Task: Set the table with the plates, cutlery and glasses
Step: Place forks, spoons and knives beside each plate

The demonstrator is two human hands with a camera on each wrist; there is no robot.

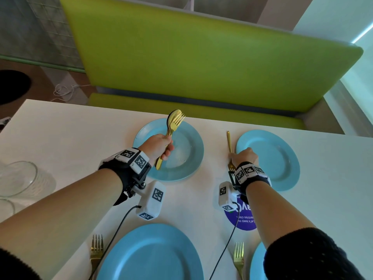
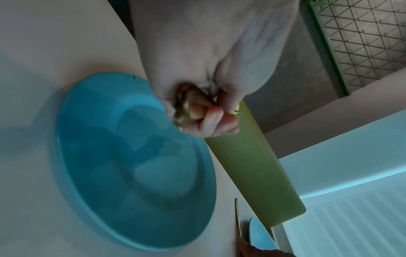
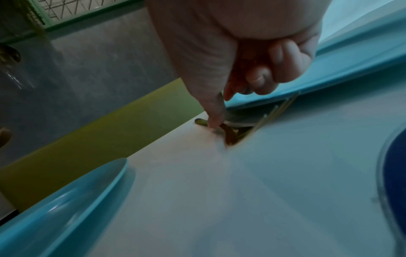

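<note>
— Materials and shapes?
— Smooth white table (image 1: 60, 128); four round, glossy light-blue plates, far-left plate (image 1: 187, 158) and far-right plate (image 1: 282, 158) among them.
— Cutlery?
— Shiny gold metal: bundle of spoons and a fork (image 1: 174, 122), fanned upward over the far-left plate.
— Hands?
— Left hand (image 1: 159, 146) clenched around that bundle. Right hand (image 1: 245, 156) pinching a slim gold fork (image 1: 229, 144), flat on the table just left of the far-right plate.
</note>
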